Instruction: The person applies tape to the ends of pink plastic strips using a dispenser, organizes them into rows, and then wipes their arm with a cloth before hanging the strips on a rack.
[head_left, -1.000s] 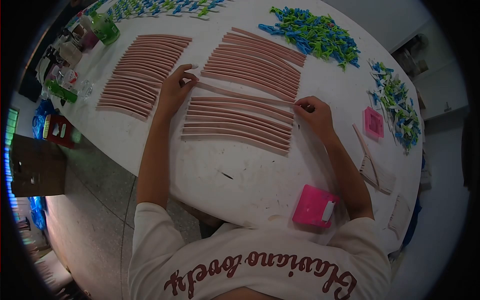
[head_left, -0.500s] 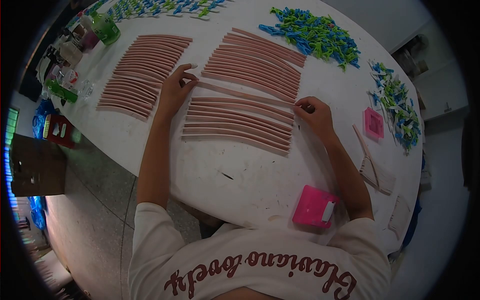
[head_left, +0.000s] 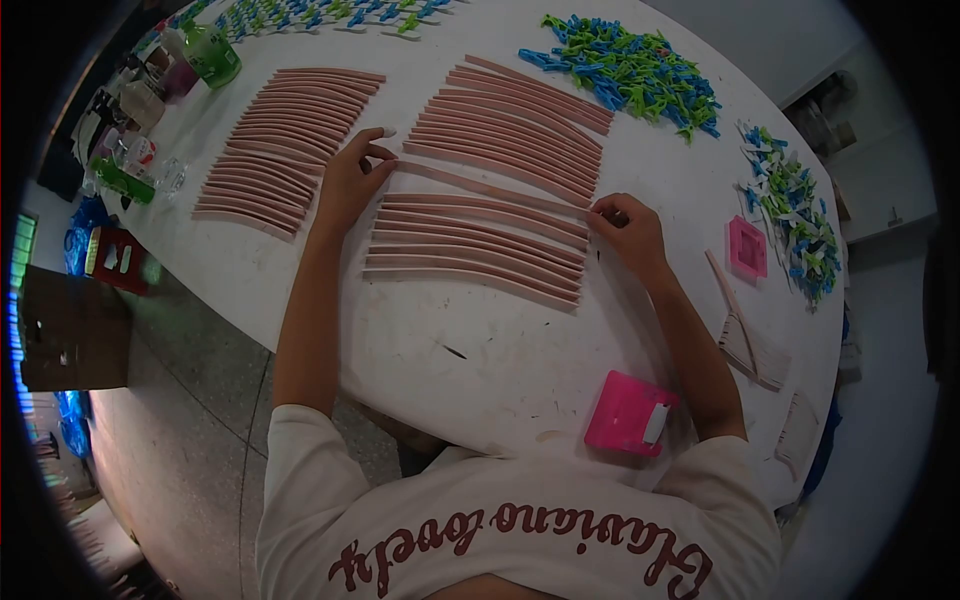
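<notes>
A thin pinkish-brown strip (head_left: 480,186) stretches between my two hands, in the gap of the middle column of strips. Its left end is pinched by my left hand (head_left: 354,178), which has a white wrap on one fingertip. At the other end my right hand (head_left: 630,230) closes thumb and fingers on the strip. Several like strips lie in a row just nearer to me (head_left: 475,250), and more lie beyond in a row of strips (head_left: 505,140). Left of my left hand is another column of strips (head_left: 270,150).
Blue and green clips are heaped in a pile (head_left: 630,75) at the back right, with a second pile (head_left: 795,220) farther right. A pink box (head_left: 630,412) sits near my right forearm; a small pink tray (head_left: 747,247) is beyond. Bottles (head_left: 210,55) stand at the left edge.
</notes>
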